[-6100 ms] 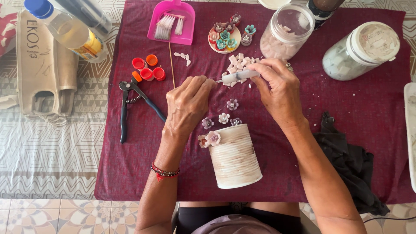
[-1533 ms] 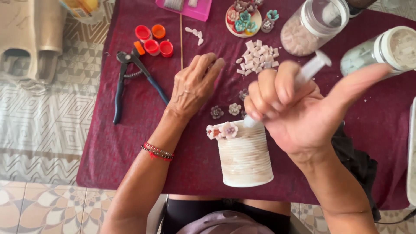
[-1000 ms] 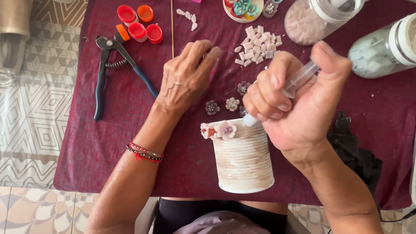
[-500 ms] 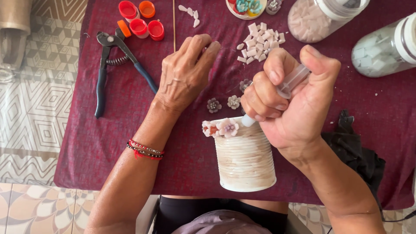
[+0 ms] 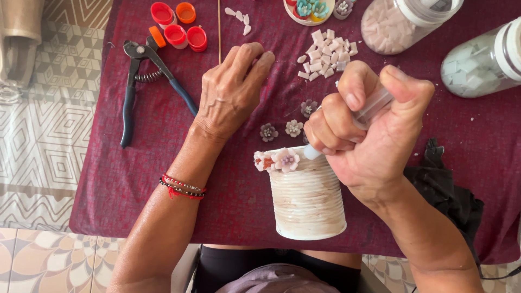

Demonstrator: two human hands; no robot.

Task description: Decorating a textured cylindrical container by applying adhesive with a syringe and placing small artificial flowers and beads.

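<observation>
A cream ribbed can [image 5: 306,198] lies on a dark red cloth [image 5: 163,163], with two small pink flowers [image 5: 277,160] stuck on its rim. My right hand [image 5: 374,135] is fisted around a clear glue tube [image 5: 374,106]; the tube's white nozzle [image 5: 311,153] touches the can's rim beside the flowers. My left hand [image 5: 233,89] rests flat on the cloth, fingers near a heap of pale tile pieces [image 5: 325,54]. It holds nothing. Three loose little flowers [image 5: 287,122] lie between the hands.
Blue-handled nippers [image 5: 146,81] lie at the left, with red and orange bottle caps [image 5: 176,24] above them. Two jars [image 5: 407,21] of small pieces lie at the top right. A small dish of coloured flowers [image 5: 309,10] is at the top. A black cloth [image 5: 450,190] lies at the right.
My right hand has swung the glue tube down from pointing up and away until its nozzle meets the can's rim. My left hand has stayed flat on the cloth.
</observation>
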